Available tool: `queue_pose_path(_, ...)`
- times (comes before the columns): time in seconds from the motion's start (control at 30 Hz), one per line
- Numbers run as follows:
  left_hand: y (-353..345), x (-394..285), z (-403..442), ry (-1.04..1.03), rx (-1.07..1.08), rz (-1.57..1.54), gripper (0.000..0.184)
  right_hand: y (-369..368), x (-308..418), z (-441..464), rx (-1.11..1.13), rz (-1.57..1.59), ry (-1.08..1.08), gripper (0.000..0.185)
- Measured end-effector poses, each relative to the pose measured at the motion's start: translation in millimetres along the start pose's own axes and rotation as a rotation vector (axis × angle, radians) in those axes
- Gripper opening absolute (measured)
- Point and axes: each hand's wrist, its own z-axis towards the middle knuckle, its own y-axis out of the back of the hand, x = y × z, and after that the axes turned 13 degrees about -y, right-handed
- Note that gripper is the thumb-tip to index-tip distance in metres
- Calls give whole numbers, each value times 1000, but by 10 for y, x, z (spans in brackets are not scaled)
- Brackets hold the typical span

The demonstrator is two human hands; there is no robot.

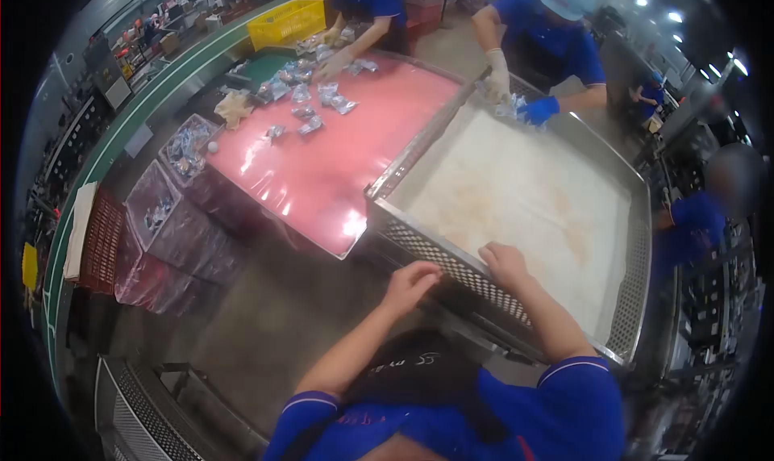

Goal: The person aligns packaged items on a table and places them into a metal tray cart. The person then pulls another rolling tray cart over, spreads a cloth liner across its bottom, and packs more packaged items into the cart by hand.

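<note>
My left hand (pixel 413 287) hovers just outside the near side of a large metal tray (pixel 451 266) with perforated walls. Its fingers are loosely curled, the thumb apart from them, and nothing shows in it. Over the tray's near rim lies my right hand (pixel 503 265), bare, its fingers bent down on the edge; the fingertips are partly hidden. A whitish sheet (pixel 532 191) with faint tan patches covers the tray's bottom. At its far corner, a co-worker's gloved hands hold small silvery packets (pixel 508 106).
Left of the tray is a pink-topped table (pixel 322 166) with several silvery packets (pixel 309 125), which another person handles. Plastic-lined bins (pixel 153 207) of packets stand beside it. A yellow crate (pixel 286 23) sits by the green conveyor (pixel 121 130). A perforated metal rack (pixel 145 413) is at lower left.
</note>
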Motion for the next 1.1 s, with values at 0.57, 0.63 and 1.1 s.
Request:
queue_pose_path(0.57, 1806, -47, -311, 300, 32, 222, 19, -64, 251, -53, -281, -69, -139, 24)
queue_pose_path(0.63, 2169, -103, -121, 294, -20, 223, 19, -69, 255, -37, -285, -72, -171, 24)
queue_pose_path(1.1, 5151, -419, 1506, 175, -694, 356, 19, -468, 165, -9, -583, 274, -957, 59)
